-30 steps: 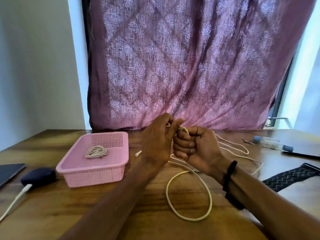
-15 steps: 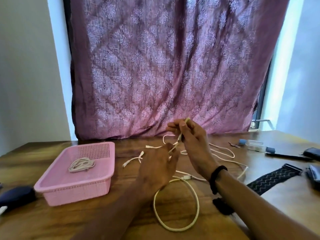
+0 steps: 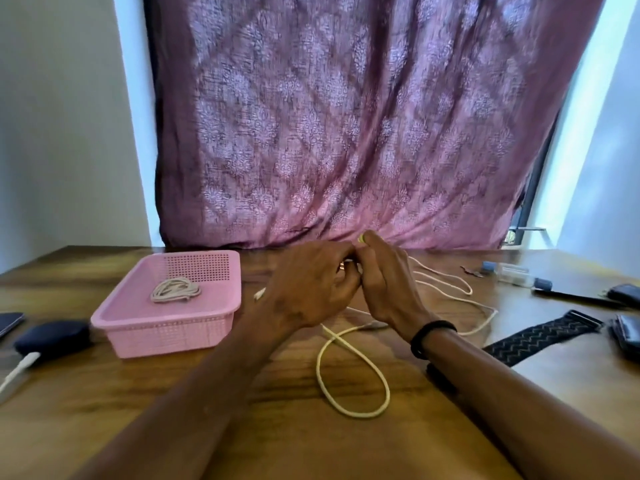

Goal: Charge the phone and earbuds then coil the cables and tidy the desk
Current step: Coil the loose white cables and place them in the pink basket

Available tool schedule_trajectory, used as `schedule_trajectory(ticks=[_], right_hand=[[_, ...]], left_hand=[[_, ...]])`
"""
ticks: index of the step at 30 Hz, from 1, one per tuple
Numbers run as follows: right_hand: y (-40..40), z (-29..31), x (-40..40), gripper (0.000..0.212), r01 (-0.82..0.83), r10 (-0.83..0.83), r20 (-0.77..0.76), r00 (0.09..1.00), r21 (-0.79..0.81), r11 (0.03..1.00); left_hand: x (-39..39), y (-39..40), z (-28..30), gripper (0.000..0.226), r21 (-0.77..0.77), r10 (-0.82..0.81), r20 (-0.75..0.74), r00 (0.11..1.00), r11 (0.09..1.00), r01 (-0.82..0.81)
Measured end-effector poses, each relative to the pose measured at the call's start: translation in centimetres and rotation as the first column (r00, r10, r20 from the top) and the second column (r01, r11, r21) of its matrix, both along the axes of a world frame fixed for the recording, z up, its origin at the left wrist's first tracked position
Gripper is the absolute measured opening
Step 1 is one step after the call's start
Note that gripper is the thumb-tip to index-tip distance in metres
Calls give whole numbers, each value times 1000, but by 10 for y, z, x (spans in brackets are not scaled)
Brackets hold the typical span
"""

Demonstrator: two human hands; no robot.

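Note:
A long white cable lies in a loop on the wooden desk in front of me, and more of it trails off to the right. Both hands meet above the middle of the desk. My left hand and my right hand hold a stretch of this cable between curled fingers; a bit of it shows above my right fingertips. A pink basket at the left holds one coiled cable. A dark earbuds case with a white plug in it sits at far left.
A phone's corner shows at the left edge. At the right lie a dark zigzag strap, a pen, a small clear bottle and dark devices. A purple curtain hangs behind the desk.
My hands came back together at the desk's centre, with the left hand raised up to the right. The view shifted slightly left, and the loop on the desk shifted a little.

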State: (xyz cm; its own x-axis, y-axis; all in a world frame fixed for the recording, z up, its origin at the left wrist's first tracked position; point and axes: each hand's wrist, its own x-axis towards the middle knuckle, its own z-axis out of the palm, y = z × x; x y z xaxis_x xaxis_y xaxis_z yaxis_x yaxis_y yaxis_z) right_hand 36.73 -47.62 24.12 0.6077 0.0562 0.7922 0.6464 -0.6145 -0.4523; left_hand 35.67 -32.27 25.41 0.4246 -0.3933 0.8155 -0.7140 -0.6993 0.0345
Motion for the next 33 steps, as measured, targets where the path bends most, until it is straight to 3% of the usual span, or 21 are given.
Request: schedule_trajectory(ticks=[2,5,8,10,13,15,17,20,22,24,26,28,29,31,33], right_hand=[[4,1,-7,46,3,-4,-37,999,-29,1000],[19,-1,-17,58,-210,240,-278,930,133,969],[36,-4,-17,57,-334,453,-474,755,317,888],[40,-1,-16,56,-366,670,-534,516,569,736],[31,15,-18,44,-349,940,-276,199,877,331],[23,24,-18,37,-323,987,-78,138,939,119],[15,30,-16,31,-309,983,73,169,951,-17],[-1,40,-9,26,-306,924,215,316,945,-115],[-11,43,-6,33,-313,891,231,391,944,-108],[-16,39,-2,49,-323,861,175,477,946,-13],[-17,34,1,72,-333,833,98,545,937,108],[-15,34,3,93,-342,799,26,600,912,227],[-11,34,3,103,-340,784,-13,621,896,285],[-4,30,2,115,-339,715,-112,690,823,456],[0,21,-3,106,-353,559,-253,790,558,751]], left_hand=[[1,5,5,29,-32,30,22,999,999,-30],[9,15,4,38,-94,196,99,976,978,-187],[15,23,-3,49,-185,278,-21,960,943,-277],[16,23,-3,54,-276,292,-87,953,912,-304],[14,11,2,61,-459,177,-234,956,847,-269],[15,1,1,68,-644,-124,-350,929,751,-143],[19,-9,-3,68,-750,-370,-453,811,650,-122],[16,-22,-14,52,-656,-425,-689,587,710,-257],[7,-31,-15,44,-607,-465,-742,483,771,-191],[-4,-35,-11,37,-508,-416,-773,479,858,-74],[-5,-32,-8,28,-230,-172,-716,677,973,4],[0,-21,-7,26,52,132,-413,901,991,-121],[1,-15,-6,28,107,221,-276,935,974,-198],[4,-3,0,31,125,278,-188,942,958,-258],[3,1,6,28,112,280,-170,945,958,-264]])
